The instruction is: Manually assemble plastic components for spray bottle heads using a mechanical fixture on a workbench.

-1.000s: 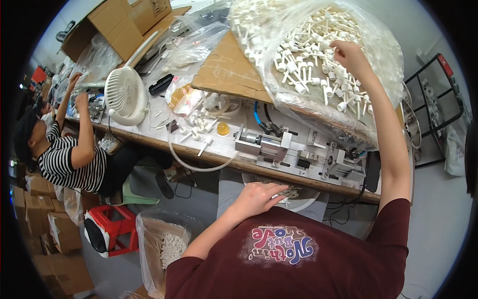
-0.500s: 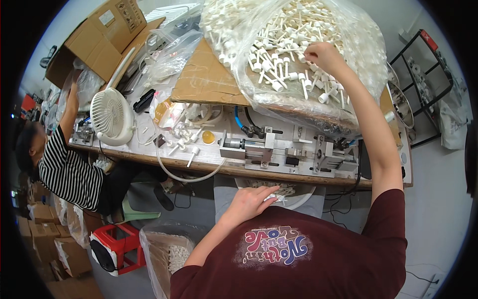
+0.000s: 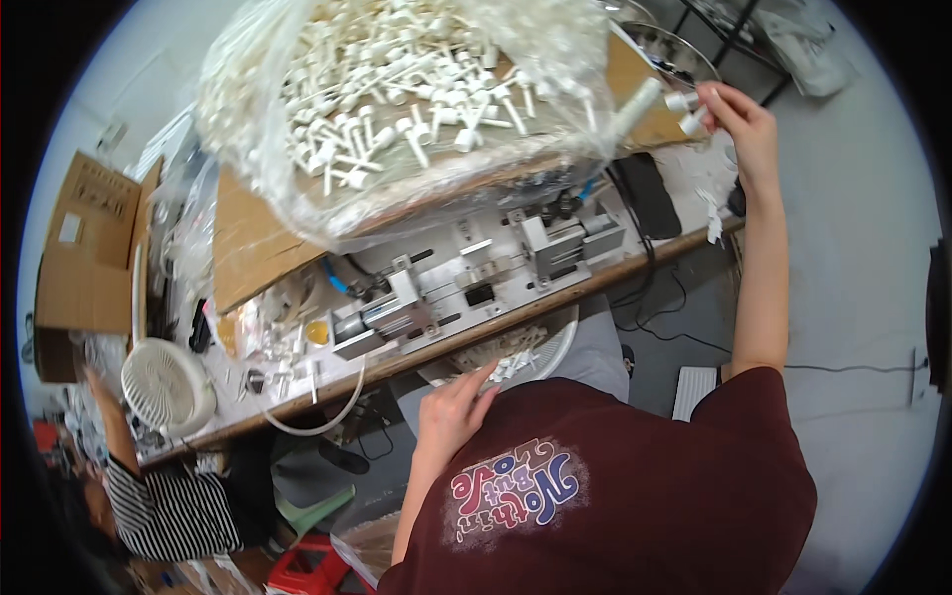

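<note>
Out at the far right, beyond the tabletop's corner, my right hand is closed around a couple of white capped plastic stems, their ends poking out past the fingertips. My left hand lies low in front of me, fingers stretched out and thumb apart, beside a white basin on my lap. Small white pieces lie in the basin. A heap of similar white capped stems fills a clear plastic bag on the table. A metal clamping fixture stands along the table's front edge.
A white fan and a cardboard box are on the left, where a person in a striped top reaches forward. A black pad lies right of the fixture. Cables hang below the table; a red stool stands lower left.
My right hand has gone from the heap to the far right, carrying white capped stems. The whole view has turned rightward. My left hand remains by the basin.
</note>
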A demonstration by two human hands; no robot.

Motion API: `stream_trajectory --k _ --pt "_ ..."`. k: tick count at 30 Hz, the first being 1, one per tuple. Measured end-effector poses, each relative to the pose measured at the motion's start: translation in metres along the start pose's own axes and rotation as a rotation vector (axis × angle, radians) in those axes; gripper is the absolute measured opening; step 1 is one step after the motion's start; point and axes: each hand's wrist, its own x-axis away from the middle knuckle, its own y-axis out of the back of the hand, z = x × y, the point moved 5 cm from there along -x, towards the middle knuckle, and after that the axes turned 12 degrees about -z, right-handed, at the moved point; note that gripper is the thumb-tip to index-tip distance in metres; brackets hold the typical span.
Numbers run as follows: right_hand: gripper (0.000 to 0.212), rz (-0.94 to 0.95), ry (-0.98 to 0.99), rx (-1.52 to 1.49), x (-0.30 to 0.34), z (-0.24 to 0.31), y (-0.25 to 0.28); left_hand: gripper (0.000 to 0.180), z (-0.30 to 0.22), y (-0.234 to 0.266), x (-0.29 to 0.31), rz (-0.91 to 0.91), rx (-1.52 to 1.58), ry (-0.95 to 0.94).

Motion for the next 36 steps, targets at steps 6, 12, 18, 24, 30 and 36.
stream_trajectory --k 6,12,18,24,30,36 --pt "0.019 -0.154 -0.192 0.355 0.052 -0.106 0.102 0.033 -0.003 -0.009 -0.009 0.000 -0.005 -0.073" --pt "0.020 -0.125 -0.207 0.445 0.075 -0.153 0.086 0.032 -0.019 -0.016 -0.019 0.036 -0.019 -0.132" --pt "0.021 -0.124 -0.197 0.494 0.084 -0.174 0.082 0.031 -0.013 -0.015 -0.012 -0.011 -0.011 -0.074" --pt "0.027 -0.220 -0.130 0.524 0.090 -0.163 0.090 0.030 -0.006 -0.015 -0.009 -0.002 -0.036 -0.080" --pt "0.032 -0.183 -0.020 0.591 0.098 -0.170 0.087 0.031 -0.006 -0.018 -0.012 0.011 -0.025 -0.085" --pt "0.040 -0.363 0.233 0.675 0.099 -0.094 0.068 0.030 -0.008 -0.012 -0.013 0.005 -0.032 -0.066"
